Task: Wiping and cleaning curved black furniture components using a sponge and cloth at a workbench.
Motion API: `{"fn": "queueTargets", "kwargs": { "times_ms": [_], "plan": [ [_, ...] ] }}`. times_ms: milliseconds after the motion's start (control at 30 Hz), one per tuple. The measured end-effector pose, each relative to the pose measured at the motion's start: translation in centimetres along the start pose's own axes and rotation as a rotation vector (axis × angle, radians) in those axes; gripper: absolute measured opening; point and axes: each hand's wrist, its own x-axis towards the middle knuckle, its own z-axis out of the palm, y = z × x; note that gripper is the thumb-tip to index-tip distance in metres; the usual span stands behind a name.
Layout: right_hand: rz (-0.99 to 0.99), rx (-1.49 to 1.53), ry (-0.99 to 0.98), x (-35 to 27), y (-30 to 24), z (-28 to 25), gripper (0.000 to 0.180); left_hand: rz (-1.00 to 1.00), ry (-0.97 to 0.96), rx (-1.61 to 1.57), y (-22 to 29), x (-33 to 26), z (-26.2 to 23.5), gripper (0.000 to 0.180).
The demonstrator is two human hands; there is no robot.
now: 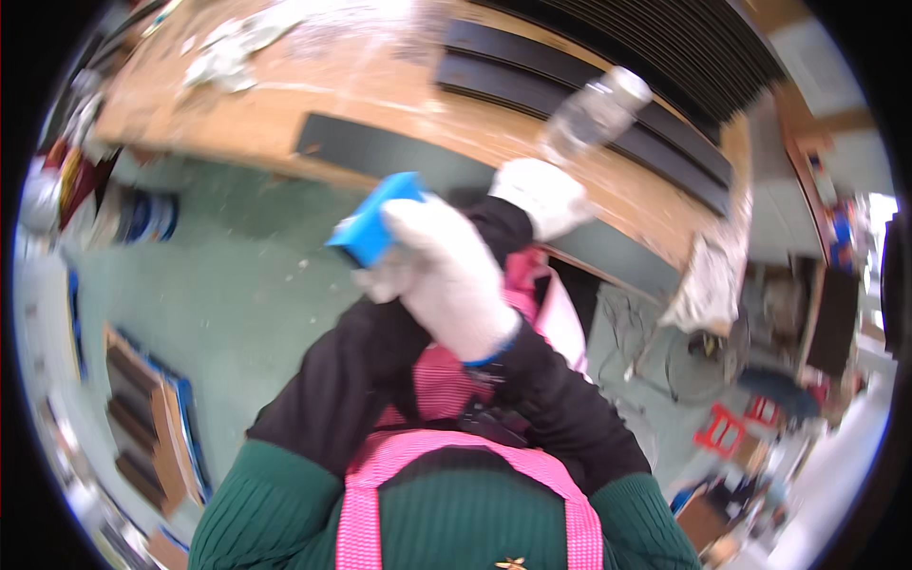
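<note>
On my remote feed, a crumpled white cloth (228,57) lay at the left of the wooden surface (180,104), with a dark grey strip (380,147) along its near edge. Just in front of that strip, my gloved right hand (446,271) was closed around a blue block (378,223), holding it over the floor. Beyond it, my gloved left hand (541,197) was by the edge; I couldn't tell its grip. A clear bottle (589,119) was just beside it, near dark slats (503,84).
</note>
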Motion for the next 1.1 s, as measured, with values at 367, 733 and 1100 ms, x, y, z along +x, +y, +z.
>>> {"fn": "queueTargets", "kwargs": {
  "times_ms": [367,733,1100],
  "plan": [
    [-0.031,0.237,-0.010,-3.7,-0.4,-4.4,0.027,0.077,0.175,0.115,-0.4,-0.2,1.5,0.054],
    [-0.145,0.316,0.195,-9.3,-3.0,-14.6,0.032,0.063,0.147,0.123,1.1,0.4,1.4,0.049],
    [-0.332,0.417,0.194,-11.5,-8.2,-19.3,0.031,0.012,0.056,0.159,1.3,0.5,0.7,0.048]
  ]
}}
